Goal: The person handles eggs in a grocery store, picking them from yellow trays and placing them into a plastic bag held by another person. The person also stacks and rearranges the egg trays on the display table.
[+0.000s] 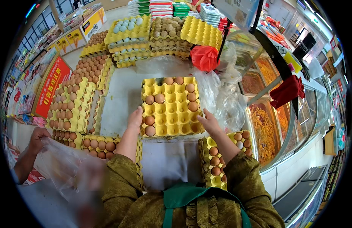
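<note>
A yellow pulp egg tray [171, 109] with several brown eggs [159, 98] and many bare cups lies before me on a pale surface. My left hand [135, 118] is at its left edge, palm turned inward. My right hand [209, 121] is at its lower right edge, thumb towards the tray and fingers apart. Neither hand has its fingers closed round the tray; whether the fingertips touch it is hard to tell. Beneath my right forearm, another egg tray [210, 182] holds brown eggs and a white one. Stacked trays of brown eggs [61, 115] stand at the left.
Trays of bluish eggs [128, 25] and speckled-looking brown eggs [169, 27] stand behind, beside an eggless tray [201, 32]. Clear plastic bags [230, 105] and a red bag [205, 58] lie right, near a glass food case [287, 136]. Another person's hand [39, 139] holds a clear bag [63, 162] at left.
</note>
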Demonstrator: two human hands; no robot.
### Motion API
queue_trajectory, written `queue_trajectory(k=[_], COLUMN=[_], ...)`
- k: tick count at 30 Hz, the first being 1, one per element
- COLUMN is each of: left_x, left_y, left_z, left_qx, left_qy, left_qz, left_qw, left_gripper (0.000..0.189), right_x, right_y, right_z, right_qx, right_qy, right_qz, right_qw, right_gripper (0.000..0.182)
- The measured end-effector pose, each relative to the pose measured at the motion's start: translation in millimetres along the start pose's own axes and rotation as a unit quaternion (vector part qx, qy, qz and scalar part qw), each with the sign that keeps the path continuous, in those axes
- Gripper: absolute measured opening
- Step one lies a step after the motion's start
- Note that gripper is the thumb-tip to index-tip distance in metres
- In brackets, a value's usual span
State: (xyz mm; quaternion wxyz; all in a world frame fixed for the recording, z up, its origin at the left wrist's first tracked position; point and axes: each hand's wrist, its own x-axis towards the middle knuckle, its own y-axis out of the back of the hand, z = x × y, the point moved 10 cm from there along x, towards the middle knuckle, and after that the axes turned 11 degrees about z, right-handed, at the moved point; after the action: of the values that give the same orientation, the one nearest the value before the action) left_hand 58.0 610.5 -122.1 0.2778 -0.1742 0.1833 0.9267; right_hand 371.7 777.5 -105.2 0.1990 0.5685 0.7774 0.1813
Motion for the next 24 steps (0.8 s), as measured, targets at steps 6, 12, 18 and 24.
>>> queue_trajectory(k=[6, 12, 18, 24], left_x=[-1, -10, -30, -31], left_y=[-28, -29, -31, -24], left_z=[-10, -4, 23, 25], left_qx=[-0.094, -0.158, -0.238, -0.235], left_qy=[0.036, 0.051, 0.088, 0.009], left_qz=[-0.100, -0.107, -0.121, -0.078], left_qw=[0.990, 0.980, 0.960, 0.969], left_gripper=[0.053, 0.053, 0.054, 0.058], right_x=[24, 17, 29, 17], right_y=[-16, -28, -25, -5], right_z=[14, -16, -10, -6], right_qx=[0.098, 0.149, 0.225, 0.241], right_qy=[-0.117, -0.146, -0.190, -0.104], right_qz=[-0.042, -0.089, -0.034, 0.051], right_qw=[0.987, 0.974, 0.955, 0.964], right_gripper=[0.066, 0.062, 0.060, 0.055])
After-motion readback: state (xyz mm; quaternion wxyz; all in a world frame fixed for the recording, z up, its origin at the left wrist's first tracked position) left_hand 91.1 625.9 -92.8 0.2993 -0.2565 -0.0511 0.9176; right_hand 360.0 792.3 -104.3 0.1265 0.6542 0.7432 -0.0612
